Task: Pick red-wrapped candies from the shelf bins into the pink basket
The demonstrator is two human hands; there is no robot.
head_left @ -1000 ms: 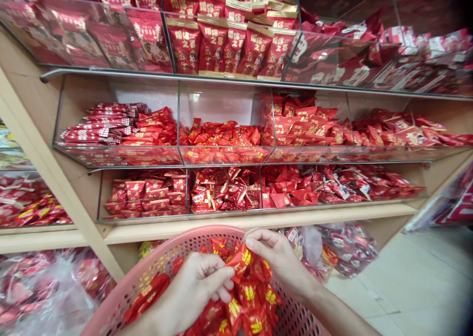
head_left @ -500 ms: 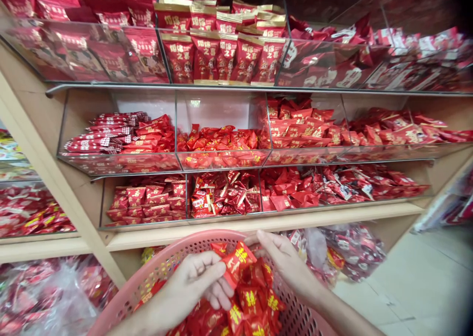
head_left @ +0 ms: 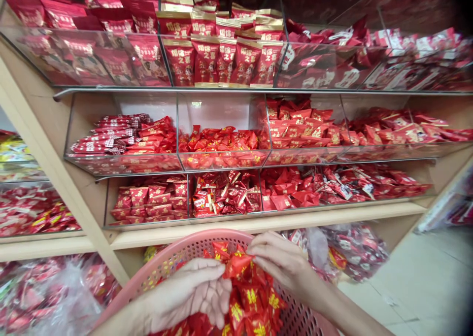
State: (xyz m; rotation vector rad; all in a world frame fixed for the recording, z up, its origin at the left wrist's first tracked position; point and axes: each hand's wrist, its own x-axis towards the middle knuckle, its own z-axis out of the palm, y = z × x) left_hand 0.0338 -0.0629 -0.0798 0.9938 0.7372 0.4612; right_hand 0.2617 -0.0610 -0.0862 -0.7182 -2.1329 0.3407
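Over a pink perforated plastic basket (head_left: 221, 234), a red wrapped candy (head_left: 238, 265) is stretched between my two hands. My left hand (head_left: 197, 289) has its thumb and forefinger at the candy's left end, the other fingers curled loosely below, palm partly up. At the right end, the fingertips of my right hand (head_left: 283, 259) pinch the wrapper. Many similar candies (head_left: 253, 299), red with yellow characters, lie heaped in the basket beneath. My left hand and forearm hide part of that heap.
A wooden shelf edge (head_left: 266, 224) runs just behind the basket. Above it rise tiers of clear bins holding red packets (head_left: 218, 62) and small candies (head_left: 225, 140). Plastic bags of sweets sit low at left (head_left: 70, 291) and right (head_left: 351, 252). Tiled floor (head_left: 414, 277) shows at right.
My right hand has moved left and down onto the candy's right end. The candy has turned, so its yellow character is mostly hidden. The view has shifted slightly.
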